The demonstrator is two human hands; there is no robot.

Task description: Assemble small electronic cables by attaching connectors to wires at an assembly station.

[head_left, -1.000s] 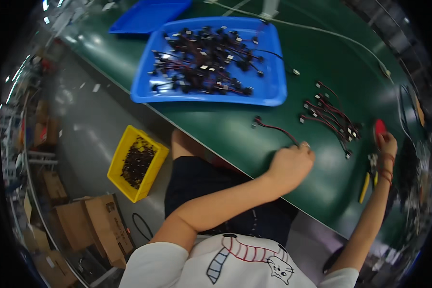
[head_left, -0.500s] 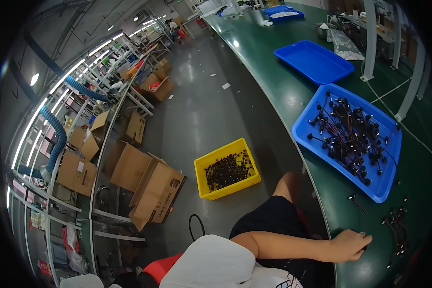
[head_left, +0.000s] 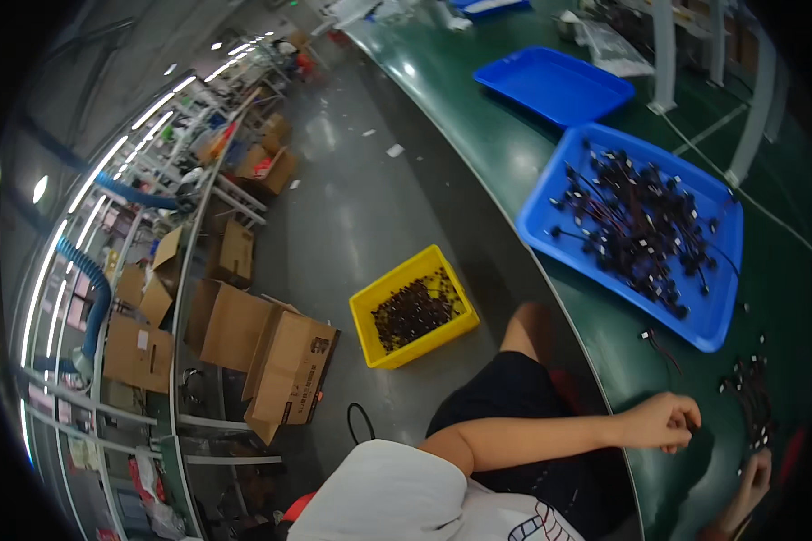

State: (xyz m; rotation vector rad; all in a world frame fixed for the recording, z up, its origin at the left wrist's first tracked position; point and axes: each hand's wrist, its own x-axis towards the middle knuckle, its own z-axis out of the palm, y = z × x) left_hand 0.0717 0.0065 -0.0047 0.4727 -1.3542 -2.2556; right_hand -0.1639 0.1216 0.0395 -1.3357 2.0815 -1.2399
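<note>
Over the green table (head_left: pixel 618 356), my left hand (head_left: pixel 659 422) is closed with its fingers curled in; what they hold, if anything, is hidden. My right hand (head_left: pixel 751 490) shows at the lower right, its fingertips somewhat apart beside the lower end of a loose row of short dark cables (head_left: pixel 749 397). A single dark cable with a pale-tipped connector (head_left: pixel 648 334) lies farther out, between my left hand and a blue tray (head_left: pixel 537 203). That tray holds a tangled heap of black cables with round heads (head_left: pixel 641 230).
Another blue tray (head_left: pixel 555 86) stands beyond the full one. White posts (head_left: pixel 663 59) rise from the table. On the floor to the left are a yellow bin (head_left: pixel 413 353) of dark cable parts and an open cardboard box (head_left: pixel 289 379). Metal racks (head_left: pixel 179 361) line the far left.
The view has shifted, so the trays sit farther up and left. My left hand has lifted slightly with its fingers curled. My right hand has come into view beside the cable row.
</note>
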